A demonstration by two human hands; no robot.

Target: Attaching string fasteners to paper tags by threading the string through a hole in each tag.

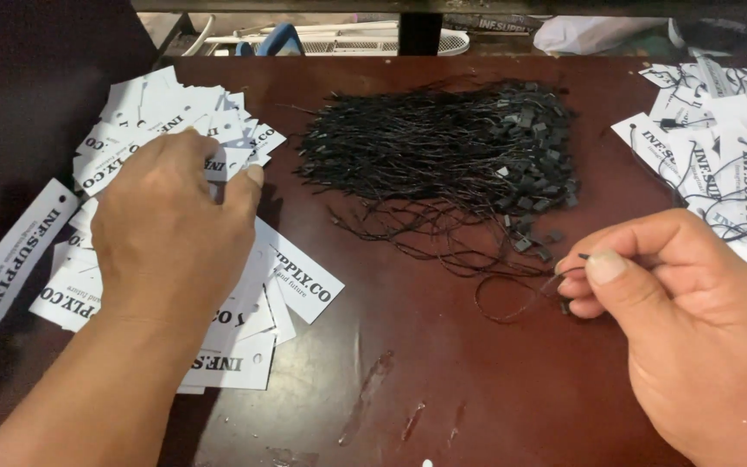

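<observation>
**Black cord, thin and limp**

Your right hand point(693, 337) pinches one black string loop point(512, 298) between thumb and forefinger, just below the heap of strings point(443, 151) on the tabletop point(443, 380). It looks featherlight and floppy, so grip near its small plastic end. Your left hand point(170, 229) rests fingers-down, slightly curled, on the loose white card tags point(291, 277); they look stiff, slick, and easily fanned.

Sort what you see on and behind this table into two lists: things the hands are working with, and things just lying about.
In use:
left hand on the loose white paper tags
right hand pinching one black string
black string bundle
strung tags

Lying about:
white fan grille
blue object
white cloth
</observation>
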